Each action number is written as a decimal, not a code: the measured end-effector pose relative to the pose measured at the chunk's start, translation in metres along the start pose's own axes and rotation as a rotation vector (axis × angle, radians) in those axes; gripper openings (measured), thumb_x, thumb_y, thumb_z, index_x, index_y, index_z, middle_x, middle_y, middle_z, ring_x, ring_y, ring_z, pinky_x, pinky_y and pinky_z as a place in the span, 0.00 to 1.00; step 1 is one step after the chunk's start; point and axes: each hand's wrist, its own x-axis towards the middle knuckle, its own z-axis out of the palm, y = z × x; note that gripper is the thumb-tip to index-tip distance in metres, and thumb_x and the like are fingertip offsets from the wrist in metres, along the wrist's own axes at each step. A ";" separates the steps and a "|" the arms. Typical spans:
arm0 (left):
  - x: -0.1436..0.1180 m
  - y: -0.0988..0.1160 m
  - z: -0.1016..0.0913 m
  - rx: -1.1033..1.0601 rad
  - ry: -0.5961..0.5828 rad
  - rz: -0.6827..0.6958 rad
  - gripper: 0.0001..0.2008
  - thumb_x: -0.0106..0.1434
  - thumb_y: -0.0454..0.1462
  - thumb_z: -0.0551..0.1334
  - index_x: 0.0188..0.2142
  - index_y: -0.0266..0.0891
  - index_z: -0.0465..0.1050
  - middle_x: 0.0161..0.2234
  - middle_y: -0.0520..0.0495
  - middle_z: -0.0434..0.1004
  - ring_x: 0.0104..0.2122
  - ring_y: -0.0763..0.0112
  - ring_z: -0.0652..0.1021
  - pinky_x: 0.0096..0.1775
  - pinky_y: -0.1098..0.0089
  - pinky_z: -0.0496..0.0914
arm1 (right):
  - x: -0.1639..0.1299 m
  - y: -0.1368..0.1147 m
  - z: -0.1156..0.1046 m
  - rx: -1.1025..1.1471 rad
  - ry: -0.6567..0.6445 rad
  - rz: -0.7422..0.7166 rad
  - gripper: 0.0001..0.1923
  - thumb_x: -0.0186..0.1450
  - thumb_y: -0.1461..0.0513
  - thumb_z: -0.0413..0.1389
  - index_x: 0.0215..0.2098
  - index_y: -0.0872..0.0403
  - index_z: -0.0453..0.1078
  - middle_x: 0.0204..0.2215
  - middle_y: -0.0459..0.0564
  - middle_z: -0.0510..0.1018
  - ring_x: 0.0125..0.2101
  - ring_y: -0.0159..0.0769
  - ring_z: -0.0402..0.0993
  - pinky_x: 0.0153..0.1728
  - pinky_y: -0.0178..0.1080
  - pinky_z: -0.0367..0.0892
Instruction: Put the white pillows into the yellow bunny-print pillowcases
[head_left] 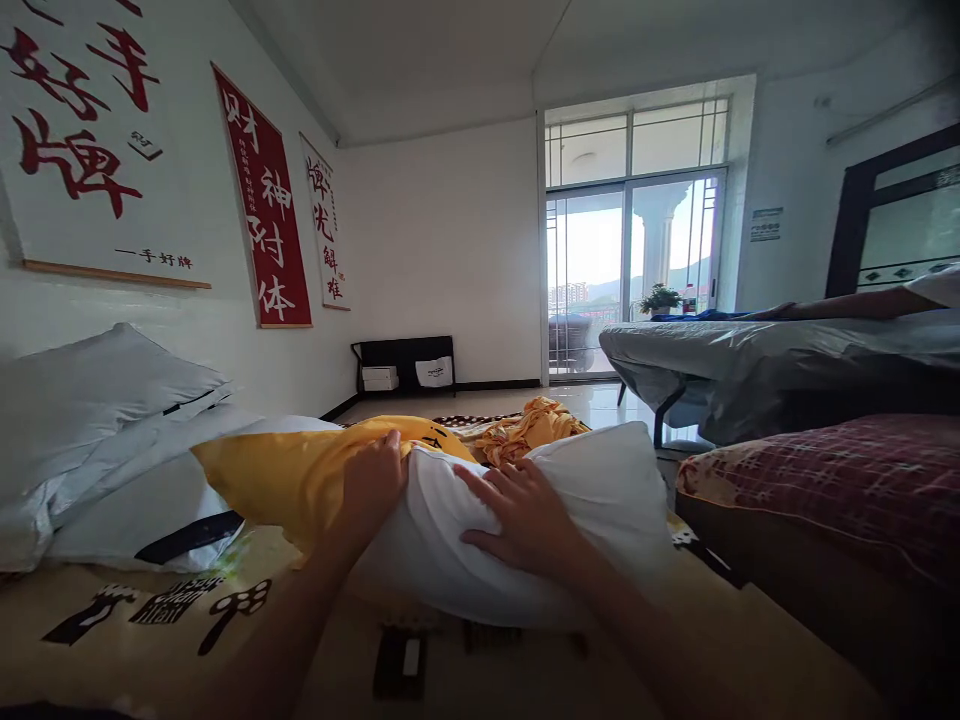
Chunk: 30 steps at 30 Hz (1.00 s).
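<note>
A white pillow (607,490) lies in front of me on a patterned bed cover (300,620), with its left part inside a yellow pillowcase (277,475). My left hand (375,480) is closed on the edge of the pillowcase, where the yellow cloth meets the white pillow. My right hand (517,505) rests on top of the pillow with its fingers spread. The pillowcase's far left end looks flat and loose. The pillow's end inside the case is hidden.
White pillows (112,390) are piled at left. Crumpled orange cloth (532,430) lies beyond the pillow. At right are a maroon checked cushion (825,480) and a table under plastic (735,350), with another person's arm (847,305) over it. A black rack (405,365) stands by the wall.
</note>
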 end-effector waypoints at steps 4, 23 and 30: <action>0.026 0.014 0.009 -0.012 0.041 0.077 0.11 0.64 0.38 0.54 0.38 0.35 0.72 0.35 0.39 0.78 0.39 0.56 0.77 0.37 0.64 0.64 | 0.005 0.009 0.007 0.064 -0.037 -0.046 0.36 0.61 0.44 0.56 0.63 0.45 0.56 0.41 0.50 0.77 0.42 0.45 0.69 0.48 0.49 0.55; 0.046 0.088 0.076 -0.003 0.090 0.149 0.10 0.62 0.30 0.55 0.41 0.42 0.70 0.37 0.48 0.76 0.37 0.64 0.77 0.30 0.68 0.62 | 0.050 0.086 0.070 0.032 -0.021 0.054 0.18 0.66 0.48 0.51 0.47 0.48 0.70 0.38 0.53 0.77 0.41 0.44 0.70 0.42 0.46 0.59; 0.011 0.071 0.080 0.006 0.398 0.219 0.09 0.63 0.35 0.55 0.27 0.41 0.69 0.23 0.49 0.71 0.26 0.65 0.74 0.27 0.66 0.59 | 0.018 0.068 0.052 0.031 0.029 -0.001 0.27 0.66 0.47 0.50 0.59 0.48 0.62 0.44 0.54 0.75 0.45 0.47 0.68 0.47 0.48 0.58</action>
